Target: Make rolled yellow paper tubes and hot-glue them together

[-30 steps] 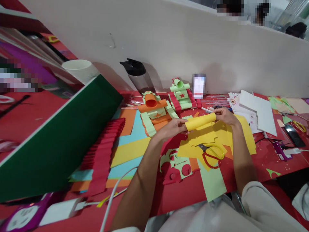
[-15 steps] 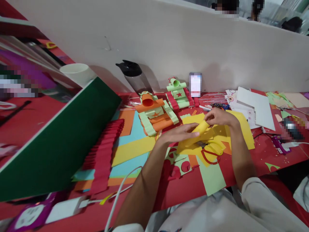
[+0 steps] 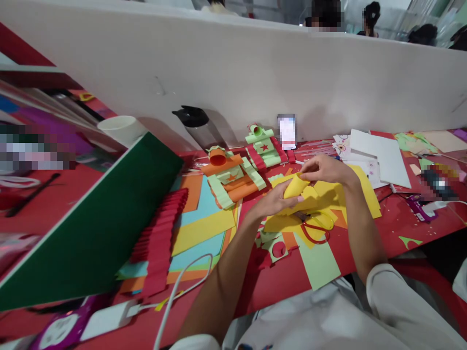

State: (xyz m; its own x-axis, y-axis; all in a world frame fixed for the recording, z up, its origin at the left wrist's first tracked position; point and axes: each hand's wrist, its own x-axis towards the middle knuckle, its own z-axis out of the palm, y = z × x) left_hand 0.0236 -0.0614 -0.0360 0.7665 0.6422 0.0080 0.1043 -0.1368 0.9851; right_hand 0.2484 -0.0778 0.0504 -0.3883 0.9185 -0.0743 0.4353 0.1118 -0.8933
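Note:
A rolled piece of yellow paper is held between my two hands above the table. My left hand grips its lower left side, thumb in front. At its upper right end, the fingers of my right hand pinch the edge. Below lie flat yellow sheets and scissors with red and yellow handles. Behind my left hand stands an orange and light-green paper figure with a star. Farther back is a smaller green and red one.
A dark green board leans at the left, near red crinkled paper and coloured sheets. A bottle and a phone stand against the white partition. White board pieces lie to the right. A white cable runs beside my left forearm.
The yellow roll has tipped more upright, and my left hand has shifted from lying along it to gripping its side. My right hand stays at the upper end. The camera view has shifted slightly.

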